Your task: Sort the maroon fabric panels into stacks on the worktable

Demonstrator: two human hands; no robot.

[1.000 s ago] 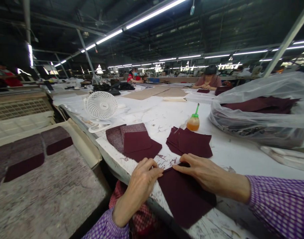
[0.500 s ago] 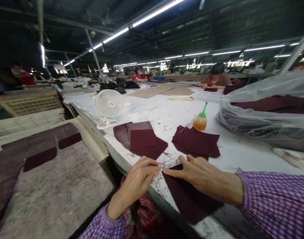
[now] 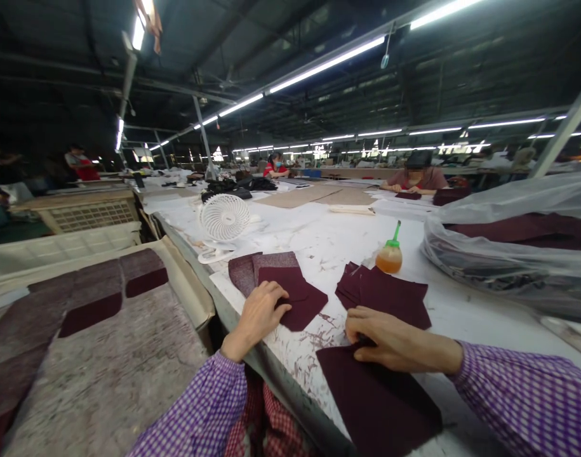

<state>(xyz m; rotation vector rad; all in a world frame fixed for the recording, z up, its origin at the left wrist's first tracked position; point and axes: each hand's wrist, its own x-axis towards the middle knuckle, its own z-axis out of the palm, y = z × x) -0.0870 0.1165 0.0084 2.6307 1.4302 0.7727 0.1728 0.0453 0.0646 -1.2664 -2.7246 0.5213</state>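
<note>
My left hand (image 3: 260, 315) rests with fingertips and thumb apart at the near edge of the left pile of maroon fabric pieces (image 3: 297, 308). Some pieces in that pile show a greyish speckled underside. My right hand (image 3: 397, 339) is curled, thumb bent under the fingers, over the top of a larger maroon piece (image 3: 383, 406) at the table's front edge. What lies inside its curl is dark and hard to make out. Just beyond it is the right pile of maroon pieces (image 3: 397, 295), beside a squeeze bottle (image 3: 389, 257) of amber liquid with a green spout.
A white fan (image 3: 225, 218) stands on the white-covered table (image 3: 294, 225). At right, a clear plastic bag (image 3: 500, 254) holds more maroon pieces. To the left, a lower stained surface (image 3: 123, 368) carries further pieces. A co-worker (image 3: 416, 174) sits across the table.
My left hand has left the larger piece's corner and moved forward to the left pile. My right hand's outstretched fingers have curled in. The view has tilted up slightly and shifted left.
</note>
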